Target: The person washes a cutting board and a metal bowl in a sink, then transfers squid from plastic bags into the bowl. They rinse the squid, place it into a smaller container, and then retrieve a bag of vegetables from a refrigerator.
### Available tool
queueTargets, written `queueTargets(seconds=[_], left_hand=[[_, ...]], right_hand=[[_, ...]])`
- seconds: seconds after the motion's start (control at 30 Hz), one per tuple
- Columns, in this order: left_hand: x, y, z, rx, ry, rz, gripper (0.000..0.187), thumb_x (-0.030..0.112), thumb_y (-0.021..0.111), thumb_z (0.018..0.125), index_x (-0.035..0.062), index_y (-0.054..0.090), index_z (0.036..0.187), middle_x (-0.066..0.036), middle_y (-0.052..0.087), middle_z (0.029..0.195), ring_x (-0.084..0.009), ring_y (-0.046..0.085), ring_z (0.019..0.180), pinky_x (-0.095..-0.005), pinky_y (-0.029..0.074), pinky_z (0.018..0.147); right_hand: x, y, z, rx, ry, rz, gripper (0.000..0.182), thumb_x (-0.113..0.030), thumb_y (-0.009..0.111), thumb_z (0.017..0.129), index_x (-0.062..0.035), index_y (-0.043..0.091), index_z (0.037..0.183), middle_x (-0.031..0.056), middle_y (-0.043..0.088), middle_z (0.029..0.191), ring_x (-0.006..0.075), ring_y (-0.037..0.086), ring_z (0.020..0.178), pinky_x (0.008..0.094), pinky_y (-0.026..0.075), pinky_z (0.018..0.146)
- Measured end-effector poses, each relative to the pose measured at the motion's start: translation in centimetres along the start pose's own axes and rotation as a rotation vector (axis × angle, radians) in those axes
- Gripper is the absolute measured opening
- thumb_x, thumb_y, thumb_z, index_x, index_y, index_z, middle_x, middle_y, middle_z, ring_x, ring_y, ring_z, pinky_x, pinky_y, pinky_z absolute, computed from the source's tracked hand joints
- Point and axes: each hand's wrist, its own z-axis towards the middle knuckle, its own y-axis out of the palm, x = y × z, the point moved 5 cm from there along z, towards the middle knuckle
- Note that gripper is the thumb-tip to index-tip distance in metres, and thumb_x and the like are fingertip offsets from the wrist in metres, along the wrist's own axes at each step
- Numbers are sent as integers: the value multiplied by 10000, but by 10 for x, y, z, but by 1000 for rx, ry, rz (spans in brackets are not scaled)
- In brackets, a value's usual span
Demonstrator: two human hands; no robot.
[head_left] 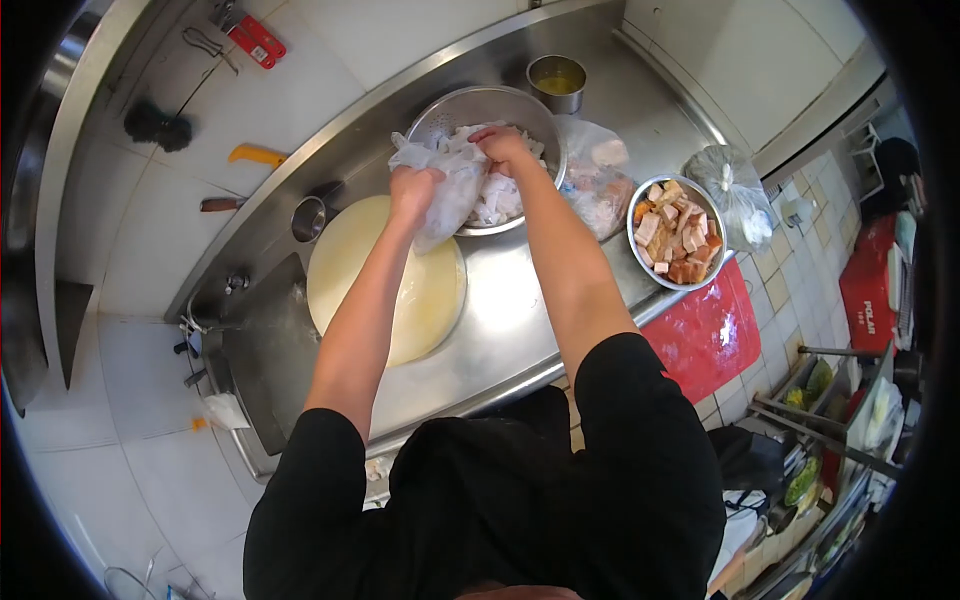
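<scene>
A thin, cloudy plastic bag (455, 185) is bunched up over the left side of a steel colander (548, 128). My left hand (415, 192) grips the bag's left side with its fingers curled into the plastic. Over the colander, my right hand (503, 148) has its fingers bent against the bag's upper right part; their tips are partly hidden. White, soft-looking pieces (497, 203) lie in the colander below my right hand. What they are I cannot make out.
A steel bowl of cubed meat (678, 232) sits right, near tied plastic bags (597, 170). Behind stands a pot of yellowish liquid (557, 84). A round pale-yellow board (385, 290) lies left beside the sink basin (262, 350). A red board (705, 335) is beyond the counter edge.
</scene>
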Motion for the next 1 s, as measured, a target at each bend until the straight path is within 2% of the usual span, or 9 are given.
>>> queueTargets(seconds=[0.3, 0.4, 0.43, 0.53, 0.63, 0.7, 0.8, 0.93, 1.0], left_hand=[[-30, 11, 0, -75, -174, -479, 263, 33, 629, 759, -82, 617, 995, -210, 642, 1015, -303, 642, 912, -445, 522, 794], [-29, 22, 11, -290, -598, -996, 298, 85, 574, 872, -80, 557, 1120, -229, 615, 1123, -345, 624, 1005, -495, 495, 913], [-20, 20, 16, -296, -613, -1003, 314, 117, 561, 898, -71, 544, 1149, -223, 608, 1151, -352, 610, 1040, -493, 472, 949], [-9, 38, 15, -347, -647, -1028, 350, 183, 534, 950, -49, 519, 1212, -210, 592, 1214, -366, 583, 1109, -494, 427, 1018], [-5, 61, 19, -417, -603, -1042, 352, 190, 531, 953, -36, 522, 1223, -203, 584, 1229, -362, 583, 1109, -508, 434, 1006], [-3, 69, 21, -396, -601, -1008, 352, 195, 523, 959, -27, 521, 1232, -198, 581, 1237, -359, 581, 1114, -515, 443, 995], [3, 81, 32, -391, -665, -1059, 299, 185, 558, 946, -14, 557, 1169, -183, 592, 1222, -340, 587, 1108, -505, 465, 971], [2, 76, 54, -244, -703, -1019, 200, 169, 633, 907, 19, 599, 1034, -127, 634, 1069, -299, 620, 933, -454, 518, 849], [-11, 70, 72, -318, -734, -1036, 153, 159, 666, 887, 45, 609, 972, -90, 640, 980, -264, 616, 818, -400, 542, 742]], right_hand=[[88, -1, 130, -325, 165, 596, 415, -3, 529, 886, -78, 518, 1293, 149, 588, 1187, 301, 601, 1025, 542, 526, 804], [30, -8, 4, -410, 149, 693, 468, 3, 511, 882, -71, 448, 1340, 121, 574, 1216, 295, 563, 1105, 505, 454, 965], [29, -15, 1, -497, 91, 774, 559, -68, 578, 865, -86, 391, 1391, 123, 529, 1286, 293, 519, 1170, 500, 403, 1009], [11, -42, -65, -103, -97, 622, 652, -152, 647, 836, -85, 360, 1417, 141, 490, 1336, 289, 494, 1200, 481, 376, 1029], [21, -28, -130, -9, -188, 497, 770, -225, 699, 807, -81, 311, 1456, 150, 458, 1375, 292, 467, 1223, 460, 350, 1050], [45, -9, -155, -59, -404, 193, 763, -172, 668, 850, -46, 255, 1478, 155, 467, 1364, 273, 519, 1170, 406, 437, 975], [54, 7, -187, -15, -421, 293, 691, -82, 597, 902, -5, 226, 1479, 164, 470, 1356, 233, 579, 1105, 336, 524, 835], [33, -22, -171, 313, -473, 33, 380, -71, 504, 957, 51, 493, 1317, 191, 664, 1033, 199, 687, 806, 313, 549, 685], [-15, -29, -177, 418, -607, -289, 221, -68, 502, 940, 65, 619, 1073, 183, 685, 813, 241, 686, 679, 336, 539, 640]])
